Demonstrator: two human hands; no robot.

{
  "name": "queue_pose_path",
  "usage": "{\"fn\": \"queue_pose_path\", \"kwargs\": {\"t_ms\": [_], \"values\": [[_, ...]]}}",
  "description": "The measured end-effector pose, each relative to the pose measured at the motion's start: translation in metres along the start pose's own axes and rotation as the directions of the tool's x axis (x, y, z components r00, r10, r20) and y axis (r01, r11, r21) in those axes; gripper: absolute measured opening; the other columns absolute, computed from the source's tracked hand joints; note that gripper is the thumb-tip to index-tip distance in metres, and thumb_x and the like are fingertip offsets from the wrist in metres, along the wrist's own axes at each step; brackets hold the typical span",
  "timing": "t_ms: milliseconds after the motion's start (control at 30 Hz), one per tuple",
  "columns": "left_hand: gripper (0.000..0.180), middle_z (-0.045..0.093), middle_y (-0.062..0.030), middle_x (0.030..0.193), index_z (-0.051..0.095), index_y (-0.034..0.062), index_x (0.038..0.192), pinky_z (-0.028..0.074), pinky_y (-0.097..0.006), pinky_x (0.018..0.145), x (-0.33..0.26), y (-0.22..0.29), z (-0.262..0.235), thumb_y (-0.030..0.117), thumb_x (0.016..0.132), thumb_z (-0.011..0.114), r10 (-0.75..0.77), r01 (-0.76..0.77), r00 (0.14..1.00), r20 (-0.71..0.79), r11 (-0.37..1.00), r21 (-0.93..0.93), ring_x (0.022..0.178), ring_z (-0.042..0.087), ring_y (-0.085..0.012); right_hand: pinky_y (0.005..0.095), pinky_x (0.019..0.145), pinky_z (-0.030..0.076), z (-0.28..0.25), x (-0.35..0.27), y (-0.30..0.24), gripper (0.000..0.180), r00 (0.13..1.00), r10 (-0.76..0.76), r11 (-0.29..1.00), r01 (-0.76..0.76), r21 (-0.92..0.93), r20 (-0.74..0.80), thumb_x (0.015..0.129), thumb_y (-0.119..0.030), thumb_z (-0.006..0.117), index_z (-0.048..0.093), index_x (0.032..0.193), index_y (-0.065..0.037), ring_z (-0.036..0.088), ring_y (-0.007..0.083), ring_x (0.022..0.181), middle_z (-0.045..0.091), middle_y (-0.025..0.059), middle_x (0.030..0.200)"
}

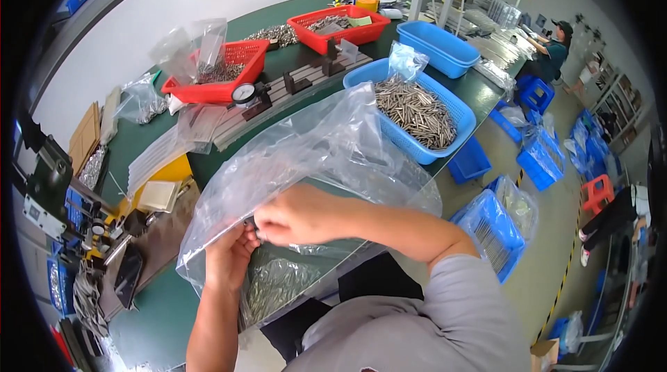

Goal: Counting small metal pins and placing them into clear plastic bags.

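Note:
A large clear plastic bag (pixel 326 139) spreads over the green table in front of me. Its film lies close around both hands, which meet at the bag's near edge. My left hand (pixel 231 255) has its fingers curled, with the tips beside the right hand. Bent into a closed grip, my right hand (pixel 295 216) reaches across from the right. Between the fingertips is a small dark spot; what they hold cannot be made out. Just below the hands, at the table's edge, lies a clear bag of thin metal pieces (pixel 278 288).
A blue basket (pixel 455 137) of metal pins stands beyond the bag, with another blue basket (pixel 438 49) behind. Two red baskets (pixel 260 66) hold small metal parts. A dial gauge (pixel 244 94) sits by a metal rail. Equipment stands left; a co-worker (pixel 556 49) sits far right.

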State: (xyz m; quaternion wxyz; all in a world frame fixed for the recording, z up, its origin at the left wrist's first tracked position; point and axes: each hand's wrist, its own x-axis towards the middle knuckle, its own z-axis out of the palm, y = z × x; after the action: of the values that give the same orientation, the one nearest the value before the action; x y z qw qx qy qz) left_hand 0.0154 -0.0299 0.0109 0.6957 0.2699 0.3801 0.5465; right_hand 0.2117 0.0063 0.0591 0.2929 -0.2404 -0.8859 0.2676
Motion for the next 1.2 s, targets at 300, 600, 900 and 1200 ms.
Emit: {"fn": "queue_pose_path", "kwargs": {"t_ms": [300,600,900,1200], "values": [[0.007,0.059,-0.009,0.081,0.055,0.0012,0.088,0.049,-0.03,0.065,0.003,0.002,-0.008,0.005,0.083,0.051,-0.002,0.002,1.0,0.018,1.0,0.018,0.07,0.057,-0.0169,0.0211,0.062,0.042,-0.135,-0.051,0.026,0.005,0.743,0.259,0.921,-0.383,-0.074,-0.617,0.082,-0.007,0.057,0.058,0.084,-0.003,0.051,0.0064,0.068,0.056,0.0007,0.072],[0.011,0.06,-0.0115,0.084,0.053,0.0006,0.093,0.05,-0.031,0.069,0.01,0.001,-0.016,0.007,0.084,0.055,-0.028,0.032,0.998,0.05,0.997,-0.067,0.073,0.06,-0.0194,0.0281,0.072,0.046,-0.186,-0.104,0.098,0.014,0.74,0.169,0.627,-0.59,-0.509,-0.651,0.079,-0.011,0.06,0.062,0.092,-0.006,0.059,0.0163,0.084,0.063,0.0053,0.092],[0.011,0.061,-0.0115,0.084,0.056,-0.0026,0.093,0.05,-0.03,0.067,0.011,-0.004,-0.026,0.005,0.084,0.053,0.009,-0.003,0.997,0.071,0.996,-0.088,0.072,0.059,-0.018,0.0337,0.059,0.048,-0.027,-0.019,-0.02,0.014,0.997,0.048,0.942,-0.065,-0.33,-0.061,0.08,-0.009,0.056,0.062,0.092,-0.004,0.061,0.0257,0.068,0.062,0.0152,0.084],[0.013,0.061,-0.0083,0.083,0.057,0.0002,0.092,0.049,-0.028,0.068,0.012,-0.001,-0.023,0.012,0.086,0.055,0.009,-0.003,0.995,0.098,0.998,-0.067,0.072,0.058,-0.015,0.0481,0.069,0.047,-0.001,0.027,0.067,0.028,0.903,0.428,0.563,-0.286,-0.776,-0.022,0.084,-0.02,0.044,0.059,0.107,-0.013,0.059,0.0368,0.081,0.062,0.0185,0.087]]}}
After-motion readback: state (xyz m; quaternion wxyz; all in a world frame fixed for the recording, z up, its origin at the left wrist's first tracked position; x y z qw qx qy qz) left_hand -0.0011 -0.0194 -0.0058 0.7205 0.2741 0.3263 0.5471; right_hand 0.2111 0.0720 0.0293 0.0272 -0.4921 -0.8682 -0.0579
